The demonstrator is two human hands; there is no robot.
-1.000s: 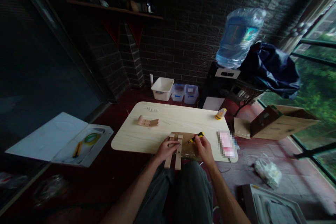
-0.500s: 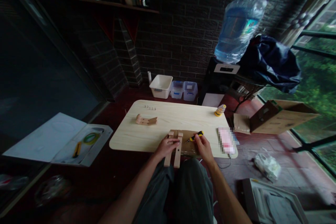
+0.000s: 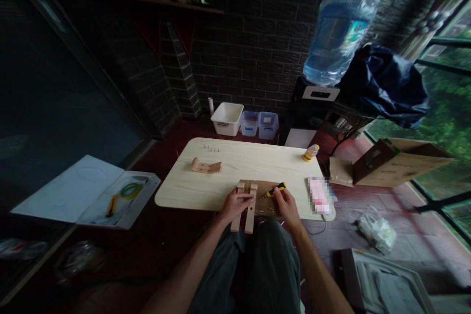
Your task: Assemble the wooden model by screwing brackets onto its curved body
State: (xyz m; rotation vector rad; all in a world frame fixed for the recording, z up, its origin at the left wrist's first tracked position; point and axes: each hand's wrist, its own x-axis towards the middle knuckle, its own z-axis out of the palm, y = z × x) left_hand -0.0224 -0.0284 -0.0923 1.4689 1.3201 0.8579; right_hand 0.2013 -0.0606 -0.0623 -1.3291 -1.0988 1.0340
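Observation:
Two long wooden pieces (image 3: 250,216) lie side by side over the table's front edge, partly on a brown cardboard sheet (image 3: 268,210). My left hand (image 3: 233,205) rests across them, its fingers reaching to the right-hand piece; whether it pinches something small there cannot be made out. My right hand (image 3: 287,206) is closed on a yellow and black screwdriver (image 3: 275,190), whose tip points left and down above the cardboard. Farther left on the table, a curved wooden part (image 3: 206,166) lies on its own, with several small screws (image 3: 211,148) standing behind it.
The pale table (image 3: 172,189) also bears a yellow-based bottle (image 3: 310,152) and a blurred pink item (image 3: 319,195) at the right. Beyond it are a white bin (image 3: 227,119) and clear boxes (image 3: 268,125). An open white box (image 3: 136,206) is at the left, a cardboard box (image 3: 397,163) at the right.
The camera view has shifted slightly. Both hands, the screwdriver and the wooden pieces keep nearly the same places relative to the table.

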